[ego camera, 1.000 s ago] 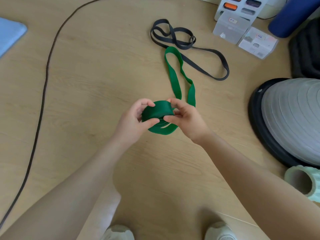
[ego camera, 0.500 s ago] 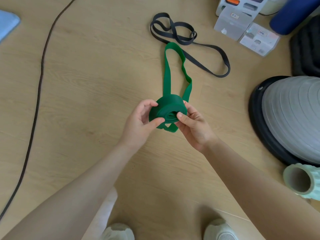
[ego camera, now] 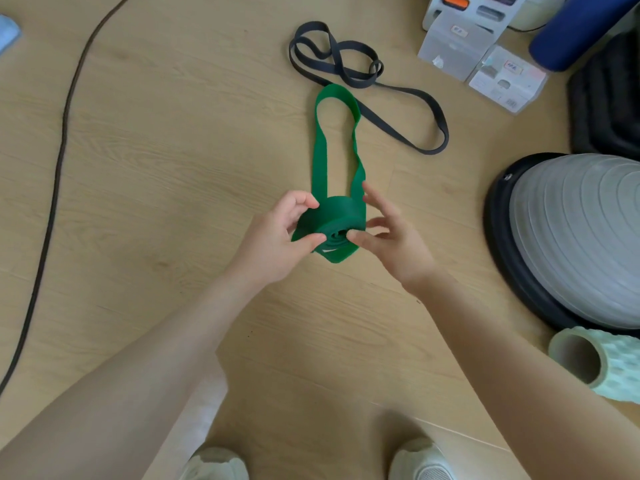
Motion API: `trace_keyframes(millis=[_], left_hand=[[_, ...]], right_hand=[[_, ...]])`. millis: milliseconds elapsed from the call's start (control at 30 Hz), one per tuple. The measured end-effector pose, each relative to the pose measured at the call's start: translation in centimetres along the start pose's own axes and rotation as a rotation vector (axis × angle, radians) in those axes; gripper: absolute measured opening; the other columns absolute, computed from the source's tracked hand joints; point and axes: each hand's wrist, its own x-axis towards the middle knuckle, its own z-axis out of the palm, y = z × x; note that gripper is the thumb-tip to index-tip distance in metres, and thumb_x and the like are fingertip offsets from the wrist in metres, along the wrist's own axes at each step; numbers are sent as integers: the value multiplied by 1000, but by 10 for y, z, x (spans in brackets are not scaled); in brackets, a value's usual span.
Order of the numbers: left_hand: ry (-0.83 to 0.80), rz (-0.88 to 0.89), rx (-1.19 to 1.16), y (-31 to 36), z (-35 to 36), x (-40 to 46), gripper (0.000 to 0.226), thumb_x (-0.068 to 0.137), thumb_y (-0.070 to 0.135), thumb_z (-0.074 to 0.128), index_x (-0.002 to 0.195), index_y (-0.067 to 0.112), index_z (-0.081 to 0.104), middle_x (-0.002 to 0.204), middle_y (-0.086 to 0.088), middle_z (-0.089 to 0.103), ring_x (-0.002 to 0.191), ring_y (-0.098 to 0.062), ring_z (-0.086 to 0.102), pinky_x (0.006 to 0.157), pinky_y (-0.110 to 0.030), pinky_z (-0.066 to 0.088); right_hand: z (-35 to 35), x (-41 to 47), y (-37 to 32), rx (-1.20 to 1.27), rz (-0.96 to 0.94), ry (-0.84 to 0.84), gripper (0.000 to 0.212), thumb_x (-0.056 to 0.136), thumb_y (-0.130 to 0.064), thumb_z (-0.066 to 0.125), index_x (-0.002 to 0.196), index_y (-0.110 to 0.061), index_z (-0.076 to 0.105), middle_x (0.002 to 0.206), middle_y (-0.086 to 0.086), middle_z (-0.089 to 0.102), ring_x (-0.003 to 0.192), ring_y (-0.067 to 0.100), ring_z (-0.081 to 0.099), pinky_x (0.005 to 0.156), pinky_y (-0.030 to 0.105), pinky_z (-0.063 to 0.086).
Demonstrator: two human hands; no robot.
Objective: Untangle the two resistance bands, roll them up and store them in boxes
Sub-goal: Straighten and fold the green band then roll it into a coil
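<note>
Both hands (ego camera: 341, 237) grip half-rolled green band (ego camera: 329, 220).

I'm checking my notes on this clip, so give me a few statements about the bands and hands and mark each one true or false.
1. The green band is partly rolled. True.
2. The black band is rolled up too. False: it lies loose on the floor.
3. The left hand grips the green roll. True.
4. The green band's unrolled loop hangs in the air. False: it trails along the floor.
5. The right hand touches the roll. True.
</note>
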Motion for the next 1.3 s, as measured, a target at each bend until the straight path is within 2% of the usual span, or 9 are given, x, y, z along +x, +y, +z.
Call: trace_keyframes(millis=[67,167,367,500,700,900,1000,1100,1300], left_hand=[[-48,14,186,3,-4,4,36,80,4,67,103,26,51,123,0,62,116,-8,56,102,-21,39],[-102,72,385,6,-6,4,38,79,5,68,111,19,55,124,1,61,119,-10,53,101,-23,38],[18,71,147,6,-20,-5,47,73,-2,72,102,26,46,109,8,59,108,-3,57,98,-13,41],[54,57,-80,2,-30,-6,50,73,-1,73,101,32,48,112,10,57,118,-3,52,107,-20,35],[74,57,147,-1,-49,-8,49,74,18,76,112,39,55,121,14,58,117,1,49,102,-12,33],[33,1,70,3,-52,-6,55,72,20,77,107,51,50,127,17,55,122,1,46,109,-24,32],[19,15,117,13,-45,-4,52,75,23,75,112,48,51,113,32,50,113,9,44,101,-17,32],[-29,34,62,19,-30,-3,51,77,24,72,120,43,53,125,22,55,122,4,46,111,-29,32],[-69,5,-153,29,4,-7,52,79,25,69,126,39,51,134,12,54,126,-2,46,112,-36,33]], right_hand=[[-8,0,-9,-177,-197,-40,64,81,-14,69,137,-29,41,128,-12,46,99,-6,45,96,23,37],[0,1,-14,-377,-441,-115,55,78,-13,71,130,-17,53,122,2,57,102,8,49,88,24,41],[20,11,-28,-590,-437,-134,47,89,-23,59,133,-12,46,116,10,58,97,26,55,84,36,44],[23,8,-32,-174,-301,-112,38,87,-13,61,124,-13,51,92,13,60,73,25,52,72,34,46],[23,5,-35,180,-162,-176,32,91,-5,53,122,-14,48,100,-7,64,81,6,60,73,15,44],[15,-1,-28,413,-156,-140,25,93,-10,50,115,-21,53,108,-11,61,87,3,59,70,17,45],[9,-5,-19,572,-113,-111,36,84,-24,59,119,-16,52,108,-7,62,88,6,58,70,18,46],[-1,-10,-11,689,-94,-90,63,76,-41,70,126,-9,49,106,-2,63,88,9,57,70,18,46],[-11,-25,0,840,-103,-34,57,76,-34,70,122,-5,50,102,2,63,83,9,59,67,18,49]])
